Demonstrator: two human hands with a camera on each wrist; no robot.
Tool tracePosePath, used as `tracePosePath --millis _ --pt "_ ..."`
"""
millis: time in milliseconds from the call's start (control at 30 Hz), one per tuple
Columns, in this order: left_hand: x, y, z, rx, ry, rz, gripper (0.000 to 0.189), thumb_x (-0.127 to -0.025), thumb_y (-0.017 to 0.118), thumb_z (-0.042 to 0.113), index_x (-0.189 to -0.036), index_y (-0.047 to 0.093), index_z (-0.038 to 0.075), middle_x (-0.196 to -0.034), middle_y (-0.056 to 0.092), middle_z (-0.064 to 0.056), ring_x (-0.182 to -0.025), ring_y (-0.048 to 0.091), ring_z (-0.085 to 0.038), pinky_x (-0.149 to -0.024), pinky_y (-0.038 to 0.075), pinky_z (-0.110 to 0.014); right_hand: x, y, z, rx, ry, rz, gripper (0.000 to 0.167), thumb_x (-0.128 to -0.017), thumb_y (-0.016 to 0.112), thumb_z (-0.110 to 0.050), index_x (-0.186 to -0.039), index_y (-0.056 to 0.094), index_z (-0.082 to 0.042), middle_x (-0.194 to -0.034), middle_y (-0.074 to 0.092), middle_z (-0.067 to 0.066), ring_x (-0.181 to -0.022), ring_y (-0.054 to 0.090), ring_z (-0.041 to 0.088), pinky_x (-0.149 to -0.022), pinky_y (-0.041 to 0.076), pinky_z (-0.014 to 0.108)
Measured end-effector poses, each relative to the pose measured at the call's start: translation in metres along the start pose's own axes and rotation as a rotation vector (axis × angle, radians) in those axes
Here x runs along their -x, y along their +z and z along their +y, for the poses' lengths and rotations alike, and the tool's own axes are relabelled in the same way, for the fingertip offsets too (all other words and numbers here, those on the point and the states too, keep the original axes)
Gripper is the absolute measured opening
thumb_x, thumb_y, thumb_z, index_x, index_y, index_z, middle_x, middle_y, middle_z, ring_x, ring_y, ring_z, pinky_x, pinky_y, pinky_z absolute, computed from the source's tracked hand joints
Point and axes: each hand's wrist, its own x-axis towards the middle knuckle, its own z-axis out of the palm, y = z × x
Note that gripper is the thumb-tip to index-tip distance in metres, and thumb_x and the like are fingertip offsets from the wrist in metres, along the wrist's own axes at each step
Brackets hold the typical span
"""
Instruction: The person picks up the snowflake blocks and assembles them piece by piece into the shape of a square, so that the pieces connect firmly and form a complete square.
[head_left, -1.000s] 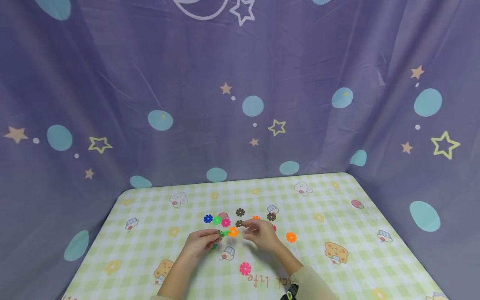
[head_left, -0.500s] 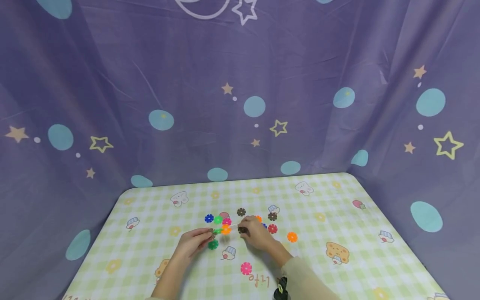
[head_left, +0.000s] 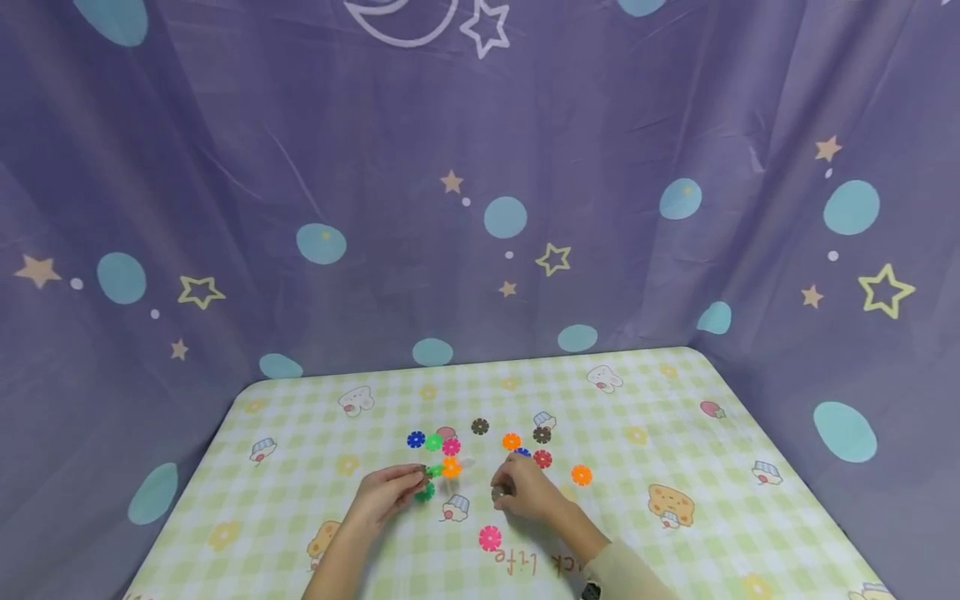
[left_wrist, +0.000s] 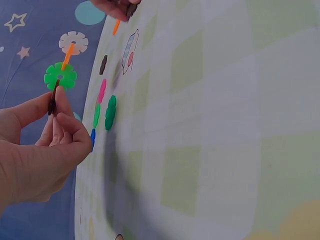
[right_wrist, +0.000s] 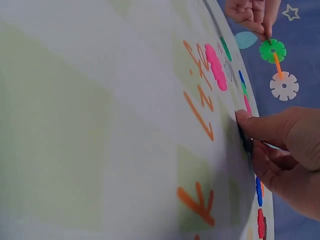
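Upside-down lettering "life" point(head_left: 516, 563) on the checked tablecloth point(head_left: 300, 450), head view

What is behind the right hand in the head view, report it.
Beyond the right hand, a blue disc shows partly, its nearer side covered. A red disc and an orange disc show near it. Whatever else the hand hides cannot be seen.

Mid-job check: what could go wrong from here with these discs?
The left hand pinches the joined discs only by the brown disc at one end, so any push on the white disc at the far end might twist or loosen a joint.
The right hand holds a dark disc in a pinch, which could slip.
The dark green disc lies on the table near the left hand, so it might get knocked.
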Motion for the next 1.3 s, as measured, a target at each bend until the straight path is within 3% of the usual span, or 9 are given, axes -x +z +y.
tracePosePath --millis 200,433,767,1033,1300 --pt "0.001 0.002 -0.003 -0.027 -0.010 -0.012 0.037 -0.085 0.070 0.012 -0.117 0.063 -0.005 -0.085 0.074 -0.001 -0.073 0.067 -0.008 -0.065 0.049 -0.021 0.010 0.000 0.003 -0.089 0.058 0.048 0.024 -0.070 0.085 -0.019 -0.080 0.064 -0.016 -0.075 0.056 -0.007 -0.066 0.043 0.001 -0.059 0.039 0.016" --pt "0.002 0.006 -0.006 -0.038 -0.010 -0.024 0.035 -0.086 0.069 0.011 -0.115 0.064 -0.006 -0.078 0.073 -0.001 -0.068 0.063 -0.007 -0.060 0.046 -0.020 0.015 -0.002 0.009 -0.347 0.215 0.083 0.015 -0.076 0.080 -0.013 -0.085 0.069 -0.008 -0.072 0.063 -0.001 -0.061 0.051 0.006 -0.051 0.045 0.018" --pt "0.006 0.009 -0.006 -0.053 0.000 -0.072 0.036 -0.086 0.069 0.012 -0.117 0.063 -0.007 -0.081 0.074 -0.001 -0.069 0.063 -0.007 -0.060 0.045 -0.019 0.013 -0.006 0.005 -0.768 0.433 0.104 0.023 -0.084 0.071 -0.007 -0.103 0.068 0.006 -0.082 0.074 0.016 -0.062 0.068 0.014 -0.061 0.059 0.030" --pt "0.007 0.012 -0.006 -0.051 0.007 -0.100 0.033 -0.087 0.067 0.011 -0.116 0.064 -0.007 -0.080 0.073 0.000 -0.069 0.063 -0.006 -0.060 0.045 -0.019 0.010 -0.008 0.001 -0.861 0.456 0.142 0.025 -0.084 0.071 -0.005 -0.104 0.067 0.008 -0.081 0.074 0.014 -0.062 0.069 0.013 -0.060 0.059 0.027" --pt "0.009 0.013 -0.004 -0.050 -0.004 -0.101 0.034 -0.087 0.069 0.012 -0.116 0.064 -0.006 -0.081 0.074 -0.001 -0.069 0.062 -0.007 -0.060 0.044 -0.018 0.011 -0.013 -0.007 -0.886 0.458 0.186 0.026 -0.084 0.071 -0.006 -0.104 0.064 0.009 -0.081 0.075 0.013 -0.063 0.070 0.013 -0.060 0.059 0.026"
